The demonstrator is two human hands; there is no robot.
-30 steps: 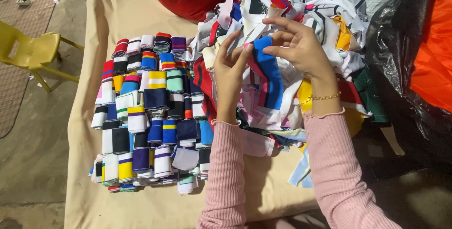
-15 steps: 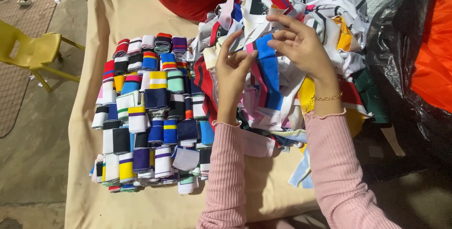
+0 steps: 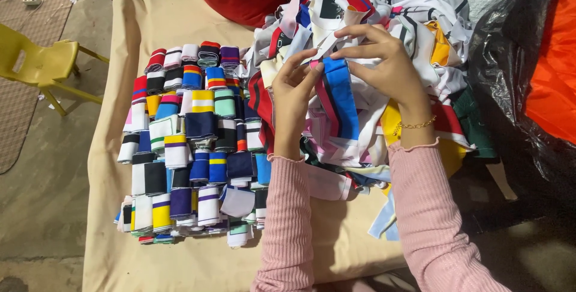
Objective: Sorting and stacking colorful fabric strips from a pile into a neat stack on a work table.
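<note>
Both arms in pink ribbed knit sleeves with frilled lettuce-edge cuffs at the wrists; left hand (image 3: pixel 294 97) bare, no jewellery seen; right hand (image 3: pixel 384 64) bare; thin gold chain bracelet (image 3: pixel 414 126) on right wrist.

Your sleeves (image 3: pixel 288 220) were ribbed pink, and a thin gold bracelet (image 3: pixel 414 125) circled your right wrist. The strip (image 3: pixel 342 97) you held was bright blue, edged with pink and white stripes. Left of it, the folded bands (image 3: pixel 192 148) showed navy, yellow, red, white and purple stripes on a beige cloth (image 3: pixel 150 16). Right of the strip lay an orange sheet (image 3: pixel 552 88); far left, a yellow chair (image 3: pixel 36 64).
</note>
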